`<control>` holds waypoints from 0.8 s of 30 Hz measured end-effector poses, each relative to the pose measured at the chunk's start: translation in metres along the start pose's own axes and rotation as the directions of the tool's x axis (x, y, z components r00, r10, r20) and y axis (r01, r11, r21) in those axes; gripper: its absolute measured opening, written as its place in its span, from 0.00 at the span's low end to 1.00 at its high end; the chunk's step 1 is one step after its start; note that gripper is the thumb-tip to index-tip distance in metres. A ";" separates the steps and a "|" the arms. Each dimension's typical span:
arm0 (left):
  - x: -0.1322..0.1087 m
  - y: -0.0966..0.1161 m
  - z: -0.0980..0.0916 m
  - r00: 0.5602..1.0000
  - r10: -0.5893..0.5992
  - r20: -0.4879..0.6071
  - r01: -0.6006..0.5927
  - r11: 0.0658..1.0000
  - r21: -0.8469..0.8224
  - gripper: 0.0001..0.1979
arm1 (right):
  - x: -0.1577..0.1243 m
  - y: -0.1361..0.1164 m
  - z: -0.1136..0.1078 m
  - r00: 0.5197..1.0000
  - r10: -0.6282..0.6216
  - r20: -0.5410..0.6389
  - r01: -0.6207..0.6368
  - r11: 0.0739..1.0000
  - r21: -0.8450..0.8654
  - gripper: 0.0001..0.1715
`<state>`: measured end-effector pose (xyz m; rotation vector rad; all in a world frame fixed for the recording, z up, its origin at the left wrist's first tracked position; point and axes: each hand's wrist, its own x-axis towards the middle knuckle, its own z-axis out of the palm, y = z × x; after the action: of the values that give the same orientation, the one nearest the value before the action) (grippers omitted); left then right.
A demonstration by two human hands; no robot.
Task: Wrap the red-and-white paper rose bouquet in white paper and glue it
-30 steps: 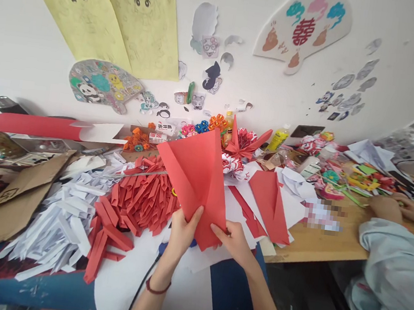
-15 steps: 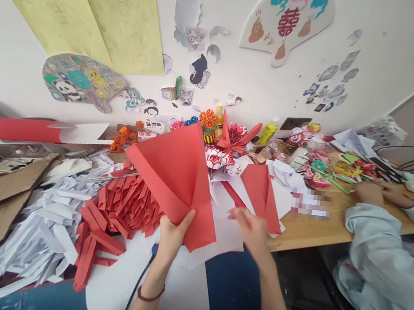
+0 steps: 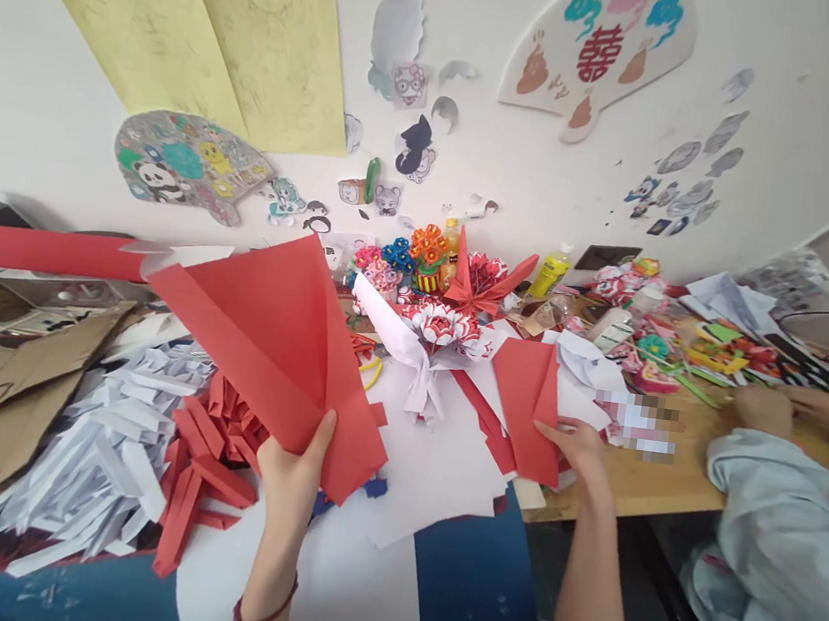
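Note:
A large folded red paper point(image 3: 283, 335) is gripped near its lower edge by my left hand point(image 3: 293, 467), the thumb lying on top of it. On the right my right hand point(image 3: 582, 452) touches the edge of a second folded red paper point(image 3: 518, 384) that lies on white sheets; thumb and finger look close together at that edge. Between the two hands a red-and-white paper flower point(image 3: 445, 324) sits in a white paper wrap point(image 3: 425, 382). Below the held paper, folded red strips point(image 3: 193, 485) lie beside a heap of folded white strips point(image 3: 102, 454).
Cardboard point(image 3: 17, 403) lies at the left. Small craft flowers point(image 3: 428, 247), a yellow bottle point(image 3: 551, 272) and craft scraps point(image 3: 720, 343) line the wall. Another person's sleeve point(image 3: 777, 496) rests at the right table edge. White sheets point(image 3: 365, 587) cover part of the blue surface.
My left hand has moved left with the red paper, uncovering the wrapped flower. My right hand has moved right and now touches the second red paper.

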<state>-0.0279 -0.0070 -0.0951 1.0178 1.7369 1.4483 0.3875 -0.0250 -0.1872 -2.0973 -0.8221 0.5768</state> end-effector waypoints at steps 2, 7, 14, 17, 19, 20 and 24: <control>0.003 0.005 -0.004 0.999 0.023 -0.049 -0.020 0.998 0.062 0.22 | -0.003 -0.007 -0.007 0.991 0.064 0.114 -0.078 0.989 0.126 0.20; 0.009 0.009 -0.005 0.985 0.117 -0.127 -0.096 0.982 0.165 0.21 | -0.021 -0.020 -0.022 0.989 -0.056 -0.138 0.083 0.975 0.204 0.18; 0.002 0.024 0.032 0.930 0.368 0.006 -0.316 0.790 0.526 0.16 | -0.077 -0.094 0.018 0.886 -0.162 -0.434 0.284 0.930 0.233 0.25; -0.002 0.040 0.055 0.909 0.405 0.101 -0.371 0.672 0.641 0.19 | -0.088 -0.119 0.047 0.953 -0.100 -0.285 0.160 0.968 0.195 0.23; -0.002 0.048 0.071 0.908 0.392 0.151 -0.377 0.601 0.705 0.23 | -0.088 -0.125 0.065 0.967 -0.119 -0.226 0.168 0.963 0.210 0.23; -0.001 0.051 0.078 0.911 0.377 0.170 -0.372 0.567 0.735 0.25 | -0.087 -0.126 0.074 0.966 -0.144 -0.214 0.193 0.954 0.229 0.24; 0.001 0.056 0.108 0.926 0.298 0.231 -0.356 0.491 0.795 0.32 | -0.082 -0.121 0.108 0.978 -0.162 -0.128 0.201 0.897 0.395 0.30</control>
<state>0.0730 0.0505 -0.0597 1.9588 2.3226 0.6737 0.2196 0.0286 -0.1434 -1.6344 -0.7607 0.4962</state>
